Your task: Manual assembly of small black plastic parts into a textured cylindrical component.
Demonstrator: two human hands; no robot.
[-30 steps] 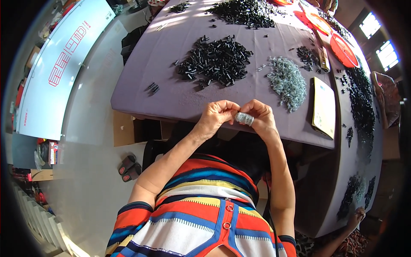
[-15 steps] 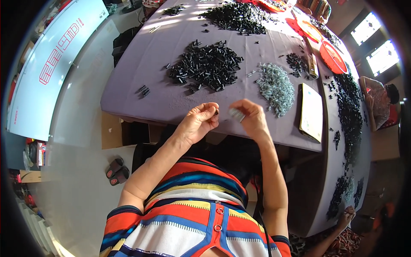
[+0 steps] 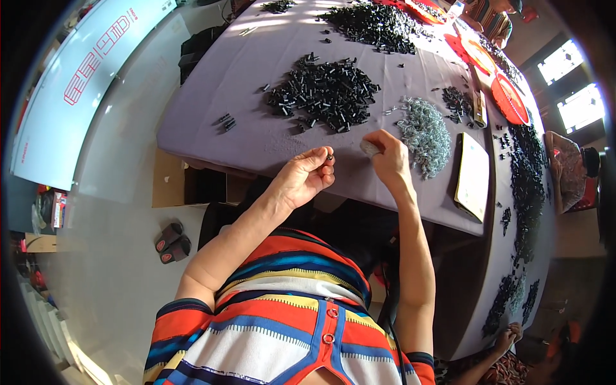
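My left hand (image 3: 303,176) is above the front edge of the table. Its thumb and fingers pinch a small black cylindrical piece (image 3: 330,157). To its right, my right hand (image 3: 390,160) has curled fingers, with a pale grey thing (image 3: 370,149) at thumb and fingertips; whether that is a held piece or a finger covering, I cannot make out. Beyond my hands lies a heap of small black tubular pieces (image 3: 324,93). Just right of my right hand is a pile of small clear, greyish parts (image 3: 425,138).
A few black pieces (image 3: 226,122) lie apart at the left. A flat, pale yellowish pad (image 3: 472,176) lies on the right of the cloth-covered table (image 3: 205,96). Red trays (image 3: 510,99) and more black heaps (image 3: 529,186) stand farther right, where other people sit.
My right hand has moved up and right, away from my left, toward the clear parts. My left hand still pinches the black piece. The view has shifted slightly.
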